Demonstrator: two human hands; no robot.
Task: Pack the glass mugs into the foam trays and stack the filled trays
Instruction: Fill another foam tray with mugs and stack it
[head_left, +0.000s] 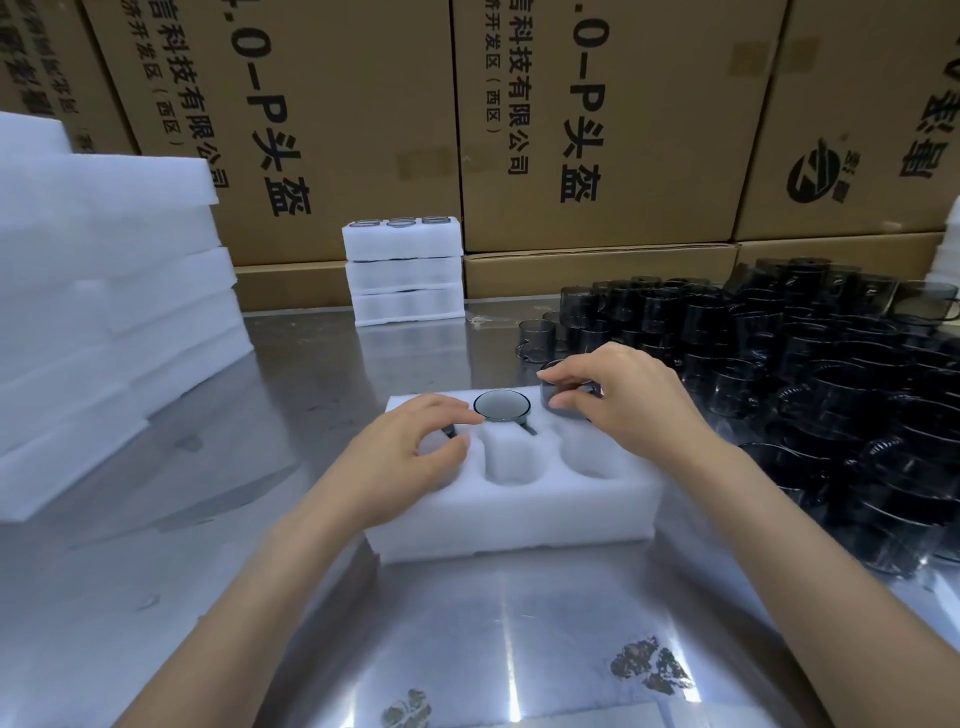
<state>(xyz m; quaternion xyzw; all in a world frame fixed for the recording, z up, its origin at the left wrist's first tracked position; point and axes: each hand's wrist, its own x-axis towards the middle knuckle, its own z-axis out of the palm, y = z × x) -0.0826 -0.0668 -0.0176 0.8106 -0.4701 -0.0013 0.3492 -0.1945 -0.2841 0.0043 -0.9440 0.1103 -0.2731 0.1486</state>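
The right hand (618, 400) pinches a dark glass mug (566, 397) over the foam tray's (511, 512) far right hole, the left hand's fingers (441, 415) curl on a seated mug's handle (mostly hidden), and a crooked push could chip glass or tear foam.

matt foam tray (519, 519), glossy glass mugs (831, 364) — shiny metal table (467, 649)

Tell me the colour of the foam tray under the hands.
White foam tray, clearest in the head view.

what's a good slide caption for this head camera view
Right hand lowers a glass mug into the foam tray; left hand seats another.
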